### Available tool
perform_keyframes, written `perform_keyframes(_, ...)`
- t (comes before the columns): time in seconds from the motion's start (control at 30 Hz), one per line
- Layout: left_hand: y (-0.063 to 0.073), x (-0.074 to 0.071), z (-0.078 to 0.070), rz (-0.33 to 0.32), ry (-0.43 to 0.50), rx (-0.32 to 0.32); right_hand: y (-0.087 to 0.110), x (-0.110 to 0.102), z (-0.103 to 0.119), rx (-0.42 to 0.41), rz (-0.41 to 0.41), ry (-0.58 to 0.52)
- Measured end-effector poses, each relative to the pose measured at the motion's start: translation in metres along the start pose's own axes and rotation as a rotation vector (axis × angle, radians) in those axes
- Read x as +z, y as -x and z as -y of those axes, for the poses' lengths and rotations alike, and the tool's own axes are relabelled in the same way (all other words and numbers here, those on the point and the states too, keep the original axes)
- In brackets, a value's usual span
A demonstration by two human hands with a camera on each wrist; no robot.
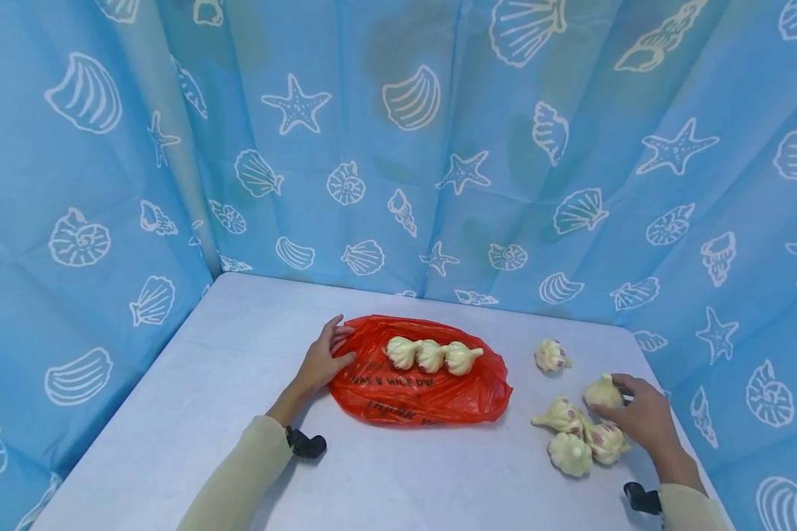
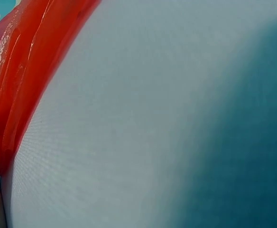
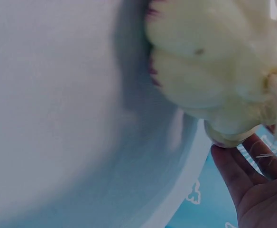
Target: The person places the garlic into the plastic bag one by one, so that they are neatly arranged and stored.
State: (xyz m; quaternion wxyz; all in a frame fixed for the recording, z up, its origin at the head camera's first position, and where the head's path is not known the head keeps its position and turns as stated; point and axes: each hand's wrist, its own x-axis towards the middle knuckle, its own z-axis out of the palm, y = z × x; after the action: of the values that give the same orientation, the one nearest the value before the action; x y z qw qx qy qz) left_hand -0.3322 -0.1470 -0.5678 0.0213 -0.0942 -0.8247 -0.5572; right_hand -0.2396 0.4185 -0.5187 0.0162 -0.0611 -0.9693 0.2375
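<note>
I'm watching both forearms [image 1: 246, 468] angling inward over the table [image 1: 425, 479].
The left hand [image 1: 320, 361] is resting spread fingers at the left edge of the red bag [image 1: 405, 404]; the right hand [image 1: 644, 417] is curling fingers and thumb round a garlic bulb [image 1: 602, 393], beside three clustered bulbs [image 1: 571, 453].

The person is wearing a plain garment; its pale beige left sleeve [image 1: 242, 468] and the matching right sleeve [image 1: 691, 510] are covering the forearms. A small black left wrist camera [image 1: 307, 445] is showing a rounded end, and a similar black right wrist camera [image 1: 640, 499] is sticking out also.
</note>
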Motion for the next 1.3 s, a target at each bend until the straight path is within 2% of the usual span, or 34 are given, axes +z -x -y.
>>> perform_keyframes(0.33,0.000,0.000,0.001,0.005,0.003,0.008,-0.002,-0.002,0.002,0.037,0.023,-0.025)
perform_keyframes(0.5,0.000,-0.001,0.000,0.008,0.005,0.017,0.001,-0.005,0.008,0.039,-0.006,-0.061)
perform_keyframes(0.73,0.000,-0.003,-0.003,0.012,0.005,0.018,0.000,-0.010,0.021,0.000,-0.087,-0.113)
perform_keyframes(1.13,-0.003,-0.002,0.000,0.003,-0.002,0.008,-0.008,-0.017,0.053,-0.085,-0.137,-0.149)
perform_keyframes(1.3,-0.002,-0.001,0.000,0.008,0.001,0.004,-0.014,-0.015,0.069,-0.154,-0.164,-0.160)
